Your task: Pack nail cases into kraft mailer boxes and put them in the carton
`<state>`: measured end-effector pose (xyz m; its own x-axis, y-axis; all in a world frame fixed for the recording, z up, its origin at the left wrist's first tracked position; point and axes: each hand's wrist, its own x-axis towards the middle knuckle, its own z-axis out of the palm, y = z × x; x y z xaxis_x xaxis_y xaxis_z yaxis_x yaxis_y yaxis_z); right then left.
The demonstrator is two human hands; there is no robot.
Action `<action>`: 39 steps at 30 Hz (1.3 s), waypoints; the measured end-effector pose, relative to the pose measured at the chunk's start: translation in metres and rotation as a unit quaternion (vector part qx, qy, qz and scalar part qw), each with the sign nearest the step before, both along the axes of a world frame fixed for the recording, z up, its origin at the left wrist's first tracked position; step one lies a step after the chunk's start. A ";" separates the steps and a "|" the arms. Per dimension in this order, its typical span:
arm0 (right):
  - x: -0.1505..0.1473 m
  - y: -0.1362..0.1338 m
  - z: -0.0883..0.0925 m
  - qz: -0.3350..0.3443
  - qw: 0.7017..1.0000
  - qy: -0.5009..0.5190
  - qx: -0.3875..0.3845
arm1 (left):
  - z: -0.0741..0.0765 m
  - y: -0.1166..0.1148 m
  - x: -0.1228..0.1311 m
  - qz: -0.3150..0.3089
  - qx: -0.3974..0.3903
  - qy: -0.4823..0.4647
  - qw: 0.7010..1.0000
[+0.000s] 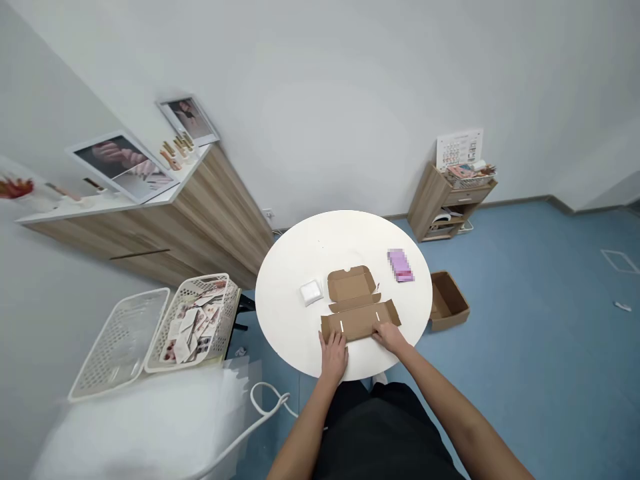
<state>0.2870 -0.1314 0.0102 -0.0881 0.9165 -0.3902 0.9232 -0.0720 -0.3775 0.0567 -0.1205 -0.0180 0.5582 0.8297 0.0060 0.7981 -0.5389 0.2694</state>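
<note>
A person's left hand (334, 357) and right hand (390, 337) lie open on the near panel of a flat brown cardboard box blank (357, 305), fingers spread and pressing down, with no pinch on anything. The blank sits on a round white desk (310, 250), directly under and ahead of both hands, its flaps pointing away from them and two small white slots (341, 325) showing in the panel.

The smooth desktop offers little grip (bare card on a glossy top rarely stays put), so uneven pressure from one hand could skate the blank sideways. It also lies close to the rim by the wrists, where a pull toward the body could tip it off. Forcing a flap against its crease could split the card, and strain across the slots could tear them.

Just beyond the left hand sits a white packet (311, 292), within reach of a careless sweep. Farther out past the right hand lie a purple package (401, 265), its surface blurred, and, off the desk on the floor, a brown open box (447, 300).
</note>
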 end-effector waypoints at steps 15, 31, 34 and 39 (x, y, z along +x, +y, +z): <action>0.029 0.042 -0.006 -0.078 0.989 0.125 0.002 | -0.002 0.016 0.071 0.020 -0.144 -0.147 0.978; 0.043 0.114 -0.035 -0.286 0.943 0.166 0.044 | -0.005 0.021 0.080 -0.001 -0.143 -0.107 0.984; 0.040 0.117 -0.032 -0.272 0.949 0.156 0.040 | 0.003 0.030 0.084 -0.037 -0.095 -0.083 0.991; 0.042 0.122 -0.024 -0.250 0.955 0.159 0.019 | 0.015 0.057 0.088 -0.031 -0.024 0.006 0.999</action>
<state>0.3293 -0.0098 -0.0139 0.2558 0.8880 -0.3821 0.6153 -0.4544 -0.6441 0.1451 -0.0638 -0.0032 0.6078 0.7931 -0.0400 0.7673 -0.5736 0.2868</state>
